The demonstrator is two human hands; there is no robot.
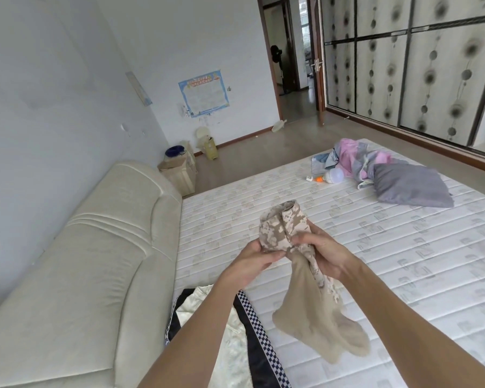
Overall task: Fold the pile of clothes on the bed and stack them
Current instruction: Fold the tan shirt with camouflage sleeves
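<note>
Your left hand (254, 257) and right hand (324, 254) both pinch the camouflage garment (280, 231) above the bed (375, 247); its long axis hangs downward, toward your right.

I see a pale blue wall (53, 88) far left of my hands, with a poster (204, 92) on it. A cream headboard (76, 247) sits just left. An open doorway (291, 57) and spotted wardrobe doors (420, 65) stand far ahead.
</note>
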